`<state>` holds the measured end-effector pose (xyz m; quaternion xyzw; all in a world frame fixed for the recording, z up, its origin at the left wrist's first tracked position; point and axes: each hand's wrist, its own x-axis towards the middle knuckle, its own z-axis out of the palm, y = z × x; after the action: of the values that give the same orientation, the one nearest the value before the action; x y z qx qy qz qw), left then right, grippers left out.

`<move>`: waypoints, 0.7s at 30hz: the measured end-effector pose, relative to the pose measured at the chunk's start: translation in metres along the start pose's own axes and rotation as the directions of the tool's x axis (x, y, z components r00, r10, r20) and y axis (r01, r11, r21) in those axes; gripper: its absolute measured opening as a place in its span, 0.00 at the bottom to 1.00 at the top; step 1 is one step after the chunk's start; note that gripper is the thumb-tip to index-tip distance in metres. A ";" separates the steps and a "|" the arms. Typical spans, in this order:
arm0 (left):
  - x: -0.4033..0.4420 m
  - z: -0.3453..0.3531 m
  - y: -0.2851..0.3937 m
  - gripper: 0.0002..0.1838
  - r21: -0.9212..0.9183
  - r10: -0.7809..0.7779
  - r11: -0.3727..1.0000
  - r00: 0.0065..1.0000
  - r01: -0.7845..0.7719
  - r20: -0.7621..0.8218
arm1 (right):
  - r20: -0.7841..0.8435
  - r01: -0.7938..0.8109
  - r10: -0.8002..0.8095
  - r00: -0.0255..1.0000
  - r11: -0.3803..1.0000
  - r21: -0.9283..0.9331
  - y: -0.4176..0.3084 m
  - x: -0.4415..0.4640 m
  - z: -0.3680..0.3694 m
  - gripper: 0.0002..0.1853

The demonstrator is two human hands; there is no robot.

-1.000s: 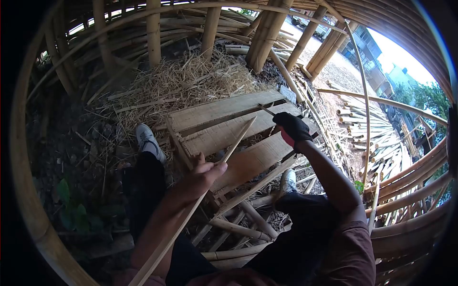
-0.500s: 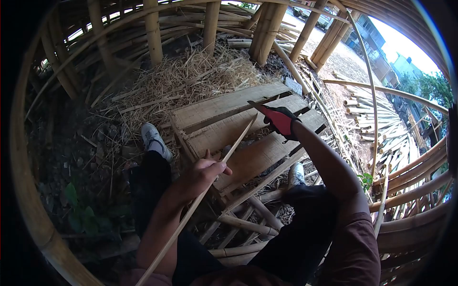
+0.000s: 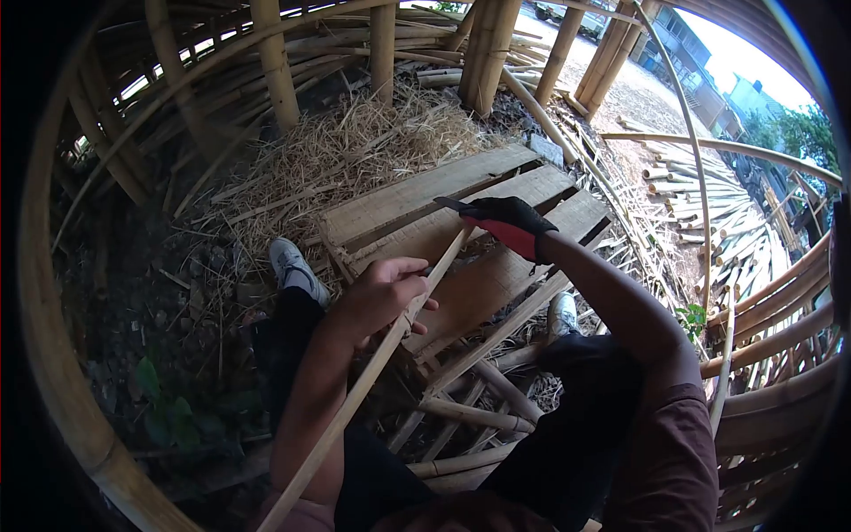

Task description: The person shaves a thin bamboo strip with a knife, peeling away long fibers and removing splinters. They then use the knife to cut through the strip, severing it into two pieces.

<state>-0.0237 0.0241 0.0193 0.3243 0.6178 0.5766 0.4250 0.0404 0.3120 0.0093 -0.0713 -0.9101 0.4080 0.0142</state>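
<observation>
My bare left hand [image 3: 390,297] is closed round a long split bamboo strip [image 3: 362,388], its index finger lying out over the strip. The strip slants from the bottom edge, along my left forearm, up to my right hand. That right hand [image 3: 514,223] wears a black and red glove and grips a knife [image 3: 449,204]. Its dark blade points left, just above the strip's upper end; whether they touch I cannot tell. The knife's handle is hidden in the glove. Below both hands stands a slatted wooden bench [image 3: 425,191].
Pale shavings [image 3: 355,151] are heaped beyond the bench. Upright bamboo posts [image 3: 490,58] stand at the back, with cut poles [image 3: 722,230] stacked on the right. My shoes [image 3: 297,266] are on either side of the bench. Crossed bamboo pieces [image 3: 470,415] lie below it.
My right hand and the knife have shifted left and slightly down, over the strip's end. The strip has turned to show a broader face, and my left hand's fingers have changed position on it.
</observation>
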 end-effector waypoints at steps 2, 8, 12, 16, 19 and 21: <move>0.002 0.008 0.019 0.29 -0.021 -0.257 0.966 0.966 0.257 -0.027 | 0.016 -0.025 0.025 1.000 0.999 -0.020 -0.011 -0.001 -0.003 0.21; 0.011 0.019 0.008 0.24 -0.046 -0.372 0.924 0.919 0.380 0.133 | -0.248 -0.171 0.127 0.960 0.972 -0.164 -0.021 0.004 -0.021 0.19; 0.009 0.023 0.005 0.20 -0.046 -0.339 0.939 0.940 0.340 0.034 | -0.114 -0.410 0.410 0.905 0.912 0.025 0.017 0.019 -0.021 0.27; 0.010 0.027 0.007 0.16 -0.211 -0.355 0.909 0.933 0.361 0.065 | 0.031 -0.393 0.397 0.917 0.916 -0.084 0.005 0.021 -0.026 0.29; 0.010 0.022 0.003 0.16 -0.341 -0.359 0.858 0.923 0.384 0.134 | 0.093 -0.463 0.471 0.877 0.881 -0.093 0.005 0.022 -0.027 0.31; 0.008 0.024 0.003 0.16 -0.415 -0.362 0.828 0.925 0.377 0.119 | 0.128 -0.335 0.349 0.928 0.935 -0.118 0.013 0.022 -0.027 0.31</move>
<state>-0.0057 0.0420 0.0219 0.1068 0.5184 0.5997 0.6002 0.0229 0.3437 0.0174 -0.1993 -0.9005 0.3649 -0.1274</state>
